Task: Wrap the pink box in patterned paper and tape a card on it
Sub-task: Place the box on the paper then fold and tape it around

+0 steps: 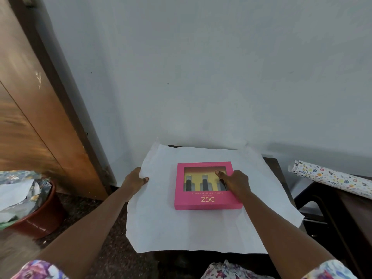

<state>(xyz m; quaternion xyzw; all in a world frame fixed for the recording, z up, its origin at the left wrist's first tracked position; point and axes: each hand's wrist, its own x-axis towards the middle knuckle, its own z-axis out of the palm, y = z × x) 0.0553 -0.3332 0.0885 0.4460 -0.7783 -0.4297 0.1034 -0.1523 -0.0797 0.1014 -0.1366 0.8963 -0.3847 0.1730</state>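
Note:
A flat pink box (193, 201) with a clear window showing dark bottles lies on a large sheet of paper (171, 228), white side up, spread over a small dark table. My right hand (235, 183) rests on the box's right part, fingers over the window. At the sheet's left edge my left hand (135, 181) pinches the paper between thumb and fingers. No card or tape is in view.
A roll of patterned paper (332, 179) lies on a dark surface at the right. A reddish-brown bin (40, 218) stuffed with paper scraps stands on the floor at the left. A wooden door (40, 107) and a pale wall are behind.

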